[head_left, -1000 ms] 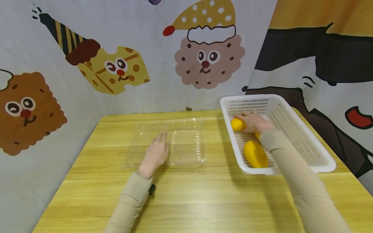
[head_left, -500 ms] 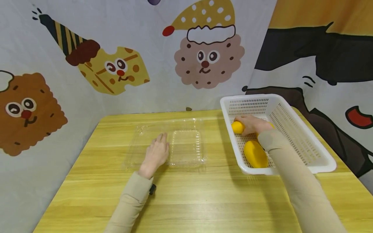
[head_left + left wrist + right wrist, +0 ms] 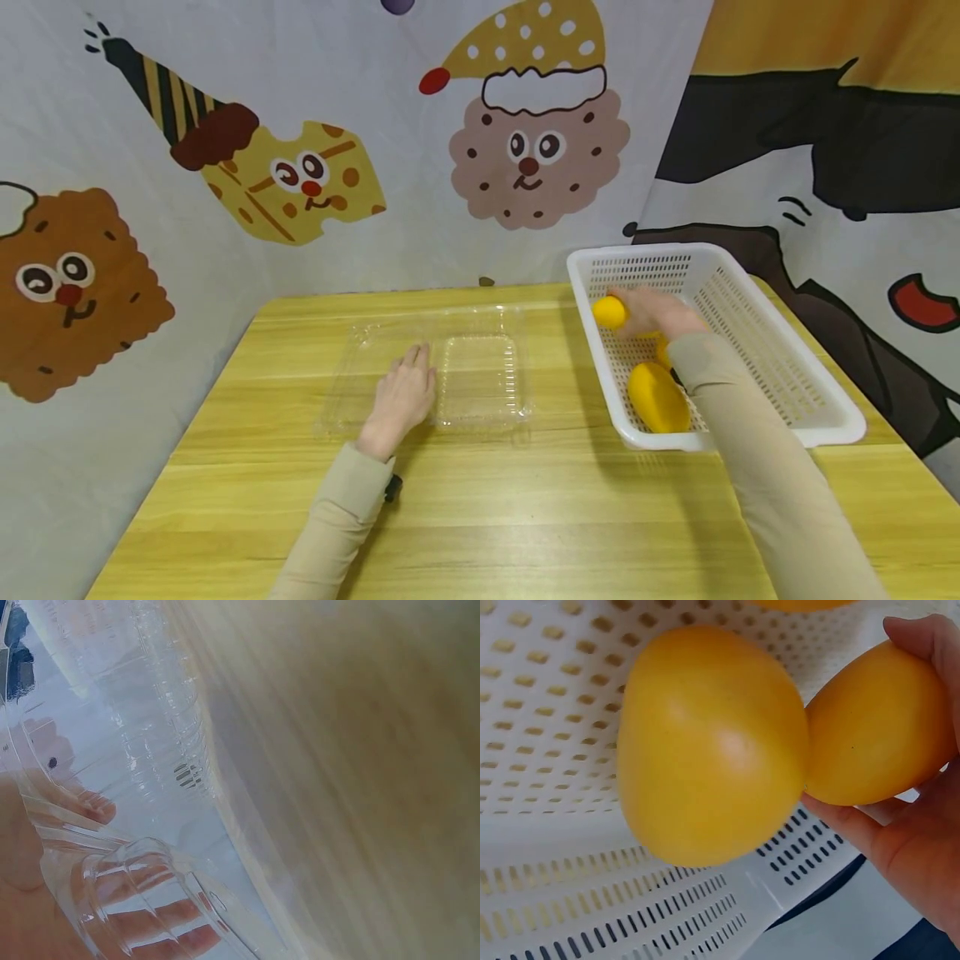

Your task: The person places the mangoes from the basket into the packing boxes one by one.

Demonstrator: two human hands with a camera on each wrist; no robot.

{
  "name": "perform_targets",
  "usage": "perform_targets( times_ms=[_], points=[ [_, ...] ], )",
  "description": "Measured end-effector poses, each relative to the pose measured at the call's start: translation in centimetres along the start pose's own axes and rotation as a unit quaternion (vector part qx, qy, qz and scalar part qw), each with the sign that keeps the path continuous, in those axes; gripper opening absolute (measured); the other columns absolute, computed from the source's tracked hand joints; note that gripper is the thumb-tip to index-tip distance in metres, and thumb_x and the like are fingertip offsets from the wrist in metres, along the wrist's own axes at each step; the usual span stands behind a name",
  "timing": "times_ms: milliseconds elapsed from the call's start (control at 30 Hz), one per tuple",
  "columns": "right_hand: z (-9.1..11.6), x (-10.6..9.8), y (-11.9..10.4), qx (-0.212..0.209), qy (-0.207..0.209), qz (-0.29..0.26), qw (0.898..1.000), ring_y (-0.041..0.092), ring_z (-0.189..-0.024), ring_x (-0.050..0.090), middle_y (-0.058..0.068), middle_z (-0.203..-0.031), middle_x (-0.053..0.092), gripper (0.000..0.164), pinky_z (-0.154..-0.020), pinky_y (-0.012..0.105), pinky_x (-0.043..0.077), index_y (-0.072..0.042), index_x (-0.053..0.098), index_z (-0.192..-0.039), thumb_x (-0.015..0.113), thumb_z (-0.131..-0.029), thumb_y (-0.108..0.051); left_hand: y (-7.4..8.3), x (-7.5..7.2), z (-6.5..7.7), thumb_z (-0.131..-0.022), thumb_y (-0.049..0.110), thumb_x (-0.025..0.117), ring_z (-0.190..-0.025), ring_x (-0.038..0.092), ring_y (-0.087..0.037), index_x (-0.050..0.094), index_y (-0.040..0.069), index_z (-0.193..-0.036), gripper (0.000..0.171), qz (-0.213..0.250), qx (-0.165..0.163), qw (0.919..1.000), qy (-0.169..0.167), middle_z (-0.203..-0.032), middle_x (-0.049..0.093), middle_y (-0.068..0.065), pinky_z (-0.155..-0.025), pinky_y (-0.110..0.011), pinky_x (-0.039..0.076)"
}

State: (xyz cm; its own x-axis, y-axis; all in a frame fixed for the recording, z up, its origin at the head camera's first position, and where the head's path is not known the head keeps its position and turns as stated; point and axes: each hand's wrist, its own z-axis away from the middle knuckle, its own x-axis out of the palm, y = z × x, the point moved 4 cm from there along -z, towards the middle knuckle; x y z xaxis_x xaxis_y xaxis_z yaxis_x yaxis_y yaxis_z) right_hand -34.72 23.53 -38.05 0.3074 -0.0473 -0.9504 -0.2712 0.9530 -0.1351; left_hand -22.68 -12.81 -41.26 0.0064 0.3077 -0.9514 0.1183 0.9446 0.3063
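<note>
In the head view my left hand (image 3: 405, 392) lies over the middle of a clear plastic clamshell box (image 3: 480, 379), which stands unfolded on the table. The left wrist view shows my thumb (image 3: 97, 806) on one side of a clear plastic wall (image 3: 142, 862) and the other fingers showing through it. Inside the white basket, my right hand (image 3: 654, 310) grips a yellow mango (image 3: 609, 312). From the right wrist, that held mango (image 3: 885, 724) sits between thumb and fingers, beside a larger mango (image 3: 712, 746). A long mango (image 3: 657, 398) lies near the basket's front.
The white perforated basket (image 3: 795, 358) stands at the right of the wooden table (image 3: 480, 517). Its raised rim surrounds my right hand. Part of another yellow fruit (image 3: 663, 352) shows beneath my right wrist. A cartoon-printed cloth (image 3: 420, 208) hangs behind the table.
My right hand has closed on the mango at the basket's left side and shifted slightly, the mango now a little higher in view. My left hand has stayed put.
</note>
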Motion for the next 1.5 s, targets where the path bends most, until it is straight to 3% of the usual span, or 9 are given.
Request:
perform_targets(
  times_ms=[200, 633, 833, 1033, 1300, 1500],
  points=[
    [0.2, -0.9, -0.2, 0.016, 0.03, -0.024, 0.999, 0.039, -0.114, 0.05, 0.026, -0.133, 0.05, 0.082, -0.097, 0.064, 0.041, -0.013, 0.031, -0.146, 0.074, -0.077, -0.027, 0.0, 0.0, 0.0, -0.101, 0.024, 0.04, -0.127, 0.047, -0.044, 0.032, 0.0, -0.146, 0.051, 0.003, 0.002, 1.0, 0.001, -0.149, 0.037, -0.022, -0.092, -0.055, 0.052],
    [1.7, -3.7, -1.7, 0.045, 0.082, -0.035, 0.995, 0.037, -0.101, 0.055, 0.025, -0.12, 0.056, 0.085, -0.088, 0.058, 0.047, -0.006, 0.025, -0.148, 0.067, -0.082, -0.038, 0.0, 0.1, 0.0, -0.101, 0.023, 0.04, -0.128, 0.047, -0.043, 0.033, 0.0, -0.145, 0.051, 0.005, 0.003, 1.0, 0.005, -0.149, 0.038, -0.022, -0.091, -0.055, 0.052],
    [2.1, -4.8, -3.6, 0.054, 0.105, -0.017, 0.993, 0.04, -0.102, 0.057, 0.026, -0.126, 0.055, 0.084, -0.083, 0.058, 0.048, -0.006, 0.026, -0.147, 0.063, -0.081, -0.043, 0.1, 0.0, 0.0, -0.1, 0.022, 0.041, -0.126, 0.048, -0.044, 0.034, -0.001, -0.144, 0.051, 0.002, 0.009, 0.9999, 0.011, -0.148, 0.039, -0.023, -0.089, -0.054, 0.053],
    [1.8, -5.3, -5.6, 0.047, 0.134, -0.004, 0.99, 0.033, -0.084, 0.058, 0.022, -0.106, 0.06, 0.078, -0.063, 0.043, 0.048, -0.007, 0.033, -0.141, 0.064, -0.079, -0.042, 0.1, -0.1, 0.0, -0.101, 0.023, 0.041, -0.126, 0.048, -0.044, 0.033, -0.001, -0.145, 0.051, 0.003, 0.011, 0.9998, 0.014, -0.148, 0.039, -0.023, -0.088, -0.054, 0.054],
    [1.1, -5.5, -9.1, 0.028, 0.141, 0.004, 0.99, 0.037, -0.093, 0.06, 0.022, -0.113, 0.06, 0.079, -0.075, 0.05, 0.052, -0.008, 0.035, -0.141, 0.066, -0.078, -0.044, 0.1, 0.0, 0.0, -0.1, 0.021, 0.042, -0.124, 0.05, -0.044, 0.035, -0.002, -0.144, 0.05, 0.001, 0.018, 0.9996, 0.02, -0.146, 0.041, -0.024, -0.085, -0.052, 0.055],
    [0.6, -5.9, -12.5, 0.01, 0.14, 0.023, 0.99, 0.035, -0.09, 0.062, 0.021, -0.118, 0.06, 0.078, -0.076, 0.046, 0.054, -0.009, 0.036, -0.139, 0.068, -0.077, -0.045, 0.1, 0.0, -0.1, -0.101, 0.023, 0.041, -0.127, 0.048, -0.043, 0.033, 0.0, -0.145, 0.051, -0.005, 0.006, 0.9999, 0.009, -0.148, 0.039, -0.022, -0.09, -0.053, 0.053]
  ],
)
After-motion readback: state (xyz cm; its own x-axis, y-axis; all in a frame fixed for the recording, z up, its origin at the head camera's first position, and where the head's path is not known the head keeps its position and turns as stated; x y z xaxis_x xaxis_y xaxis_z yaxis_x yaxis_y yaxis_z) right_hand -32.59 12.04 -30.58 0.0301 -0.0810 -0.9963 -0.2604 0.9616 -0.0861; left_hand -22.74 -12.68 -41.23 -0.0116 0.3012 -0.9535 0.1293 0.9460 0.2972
